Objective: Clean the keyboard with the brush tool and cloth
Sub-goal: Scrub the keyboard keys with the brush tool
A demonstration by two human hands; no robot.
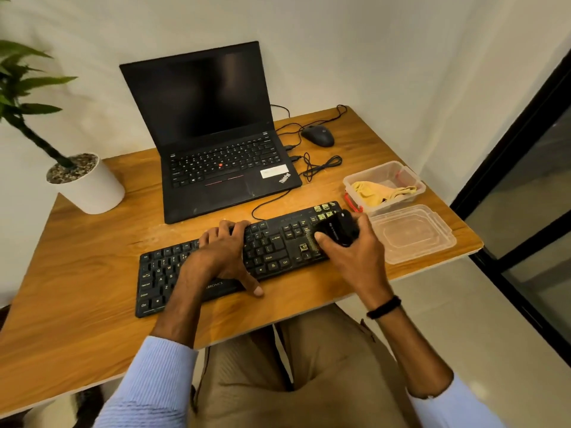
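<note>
A black wired keyboard (272, 251) lies slanted across the wooden desk (92, 273) in front of me. My left hand (224, 253) rests across its middle, fingers curled over the far edge and thumb on the near edge. My right hand (352, 251) grips a black brush tool (335, 231), its bristles down on the number-pad keys at the keyboard's right end. A yellow cloth (375, 191) lies crumpled in a clear plastic box (411, 177) behind that end.
An open black laptop (213, 140) stands behind the keyboard, a black mouse (318, 135) and coiled cables to its right. The box's clear lid (411, 233) lies by the desk's right edge. A white potted plant (89, 183) stands at the left.
</note>
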